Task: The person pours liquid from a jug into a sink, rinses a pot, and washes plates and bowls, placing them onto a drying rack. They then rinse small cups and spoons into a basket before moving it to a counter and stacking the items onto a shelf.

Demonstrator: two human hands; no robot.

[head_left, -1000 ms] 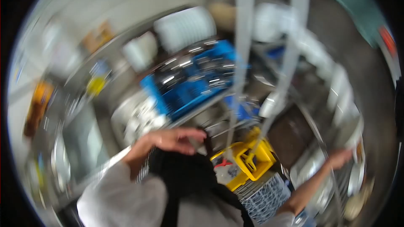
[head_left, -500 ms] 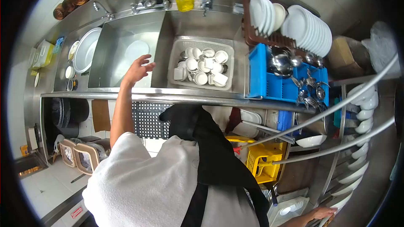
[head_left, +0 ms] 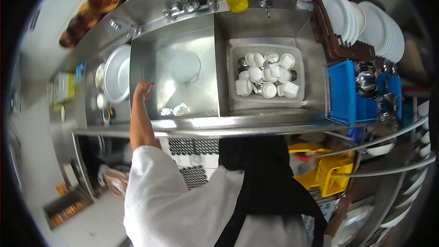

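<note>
My left hand hangs over the left side of a steel sink basin. Its fingers are loosely curled and apart, with nothing visible in them. A round, pale plate-like thing lies in that basin, apart from the hand. To the left stands a large whitish basin. My right hand is low at the right, by the lower shelf and a yellow crate. Motion smears its fingers, so what it holds, if anything, cannot be made out.
In the right sink a pale perforated basket holds several small white dishes and spoons. Upright white plates fill a brown rack. Before it stands a blue cutlery holder. Curved grey bars cross the right side.
My left hand has moved left across the basin, its spread fingers now more curled. My right hand has moved away from the stacked dishes at the lower right. The view has shifted left.
</note>
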